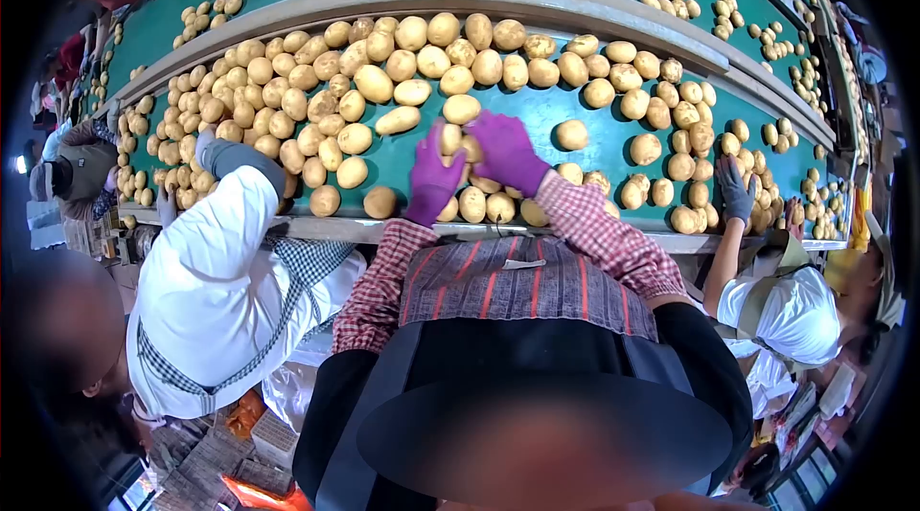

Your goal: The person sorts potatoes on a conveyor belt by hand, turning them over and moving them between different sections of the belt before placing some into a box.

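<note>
my two gloved hands among potatoes on the green belt

my left hand (431, 181) and right hand (505, 152) cup a potato (470, 149) between them near the belt's (585, 113) near edge; a neighbour's grey glove (736, 190) rests at the right end.

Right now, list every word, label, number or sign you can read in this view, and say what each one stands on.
None can be read. The green belt, the potatoes and the purple gloves on the left hand and right hand carry no print. Small crates and packages at the lower left and lower right may bear markings, but they are too small and blurred to make out.
</note>
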Action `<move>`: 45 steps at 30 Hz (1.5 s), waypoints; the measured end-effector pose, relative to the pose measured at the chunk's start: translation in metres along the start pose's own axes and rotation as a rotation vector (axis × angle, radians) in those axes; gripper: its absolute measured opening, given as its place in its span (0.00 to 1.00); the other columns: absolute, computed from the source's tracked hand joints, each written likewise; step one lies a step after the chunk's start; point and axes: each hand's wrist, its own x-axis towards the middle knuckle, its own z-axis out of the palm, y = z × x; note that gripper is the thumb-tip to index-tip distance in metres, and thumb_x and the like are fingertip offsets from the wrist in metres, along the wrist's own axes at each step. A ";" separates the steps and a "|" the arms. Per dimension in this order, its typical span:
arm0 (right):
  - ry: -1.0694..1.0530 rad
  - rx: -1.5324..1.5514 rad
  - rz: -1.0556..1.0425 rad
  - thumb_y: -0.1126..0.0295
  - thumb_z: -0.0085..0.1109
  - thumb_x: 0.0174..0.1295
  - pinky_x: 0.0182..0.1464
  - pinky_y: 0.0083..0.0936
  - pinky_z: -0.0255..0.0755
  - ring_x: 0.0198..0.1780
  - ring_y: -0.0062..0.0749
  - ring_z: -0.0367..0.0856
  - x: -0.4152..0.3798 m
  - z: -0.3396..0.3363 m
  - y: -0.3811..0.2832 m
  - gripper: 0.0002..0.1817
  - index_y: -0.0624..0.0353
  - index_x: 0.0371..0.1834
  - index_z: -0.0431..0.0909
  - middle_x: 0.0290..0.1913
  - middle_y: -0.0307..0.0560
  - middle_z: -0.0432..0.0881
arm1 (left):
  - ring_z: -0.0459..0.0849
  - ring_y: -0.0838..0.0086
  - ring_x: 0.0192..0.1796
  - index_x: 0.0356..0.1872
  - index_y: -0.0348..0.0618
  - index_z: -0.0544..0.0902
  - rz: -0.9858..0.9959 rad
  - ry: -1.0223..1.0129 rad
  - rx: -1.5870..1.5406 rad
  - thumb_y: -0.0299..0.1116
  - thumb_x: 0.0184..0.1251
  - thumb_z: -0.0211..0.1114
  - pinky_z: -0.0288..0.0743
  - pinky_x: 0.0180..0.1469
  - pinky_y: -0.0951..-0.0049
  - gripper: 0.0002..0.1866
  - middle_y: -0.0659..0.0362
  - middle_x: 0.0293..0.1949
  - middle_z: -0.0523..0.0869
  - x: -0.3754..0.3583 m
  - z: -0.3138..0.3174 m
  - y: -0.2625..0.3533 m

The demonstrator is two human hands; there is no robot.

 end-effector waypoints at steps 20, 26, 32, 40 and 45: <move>0.137 0.970 -0.193 0.66 0.55 0.81 0.78 0.43 0.66 0.73 0.46 0.77 -0.090 -0.111 0.013 0.21 0.61 0.73 0.78 0.69 0.52 0.83 | 0.82 0.70 0.67 0.88 0.44 0.56 -0.244 -0.255 -1.418 0.29 0.72 0.73 0.81 0.66 0.70 0.48 0.56 0.68 0.78 -0.060 -0.029 0.186; 0.228 1.063 -0.132 0.67 0.47 0.85 0.70 0.37 0.77 0.64 0.42 0.84 -0.079 -0.088 0.017 0.21 0.70 0.71 0.77 0.64 0.56 0.84 | 0.88 0.64 0.59 0.72 0.43 0.78 0.075 0.302 -0.811 0.32 0.65 0.80 0.80 0.63 0.65 0.34 0.54 0.56 0.89 -0.157 -0.098 0.188; 0.170 1.043 -0.147 0.74 0.46 0.84 0.64 0.33 0.77 0.57 0.35 0.83 -0.089 -0.058 0.021 0.18 0.70 0.68 0.78 0.54 0.50 0.86 | 0.88 0.58 0.47 0.71 0.34 0.74 0.319 1.860 0.499 0.57 0.79 0.68 0.87 0.47 0.58 0.37 0.42 0.54 0.86 -0.299 -0.210 0.189; 0.095 0.925 -0.342 0.69 0.52 0.85 0.69 0.37 0.77 0.64 0.41 0.84 -0.069 -0.054 0.006 0.20 0.69 0.72 0.76 0.65 0.55 0.83 | 0.77 0.40 0.71 0.76 0.31 0.70 -0.532 1.852 0.555 0.48 0.75 0.73 0.72 0.74 0.46 0.40 0.35 0.70 0.78 -0.355 -0.348 -0.009; 0.279 0.567 -0.438 0.67 0.60 0.75 0.71 0.46 0.74 0.66 0.55 0.81 -0.096 -0.031 0.037 0.22 0.69 0.67 0.81 0.65 0.63 0.83 | 0.75 0.42 0.69 0.76 0.30 0.70 -0.246 1.995 0.781 0.31 0.75 0.71 0.68 0.73 0.42 0.33 0.36 0.67 0.79 -0.312 -0.217 0.097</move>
